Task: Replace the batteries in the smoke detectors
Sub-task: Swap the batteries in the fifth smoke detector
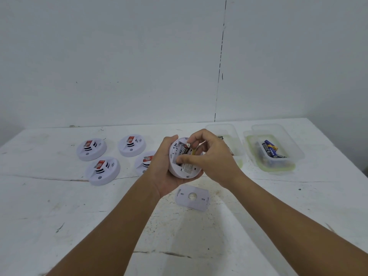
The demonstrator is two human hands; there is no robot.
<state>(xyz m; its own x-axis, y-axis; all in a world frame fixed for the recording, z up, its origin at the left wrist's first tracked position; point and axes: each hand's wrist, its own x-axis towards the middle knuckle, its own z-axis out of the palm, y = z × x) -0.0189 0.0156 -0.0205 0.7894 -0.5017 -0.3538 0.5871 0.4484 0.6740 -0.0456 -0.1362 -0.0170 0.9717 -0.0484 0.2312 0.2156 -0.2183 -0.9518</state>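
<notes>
4 detectors (102,169) lie left (containers (278,154) right), plate (192,198) between.

Both forearms bare, reaching forward from bottom edge, converging at centre. Left hand (165,170) palm up, fingers curled, cupping smoke detector (184,166) from left and below. Right hand (211,156) above it, thumb and index pinching battery (186,149), other fingers curled.

A scuffed white table (59,216) stands against a grey wall (119,56).

open white detector (184,163) tilted, batteries (184,150) inside
</notes>
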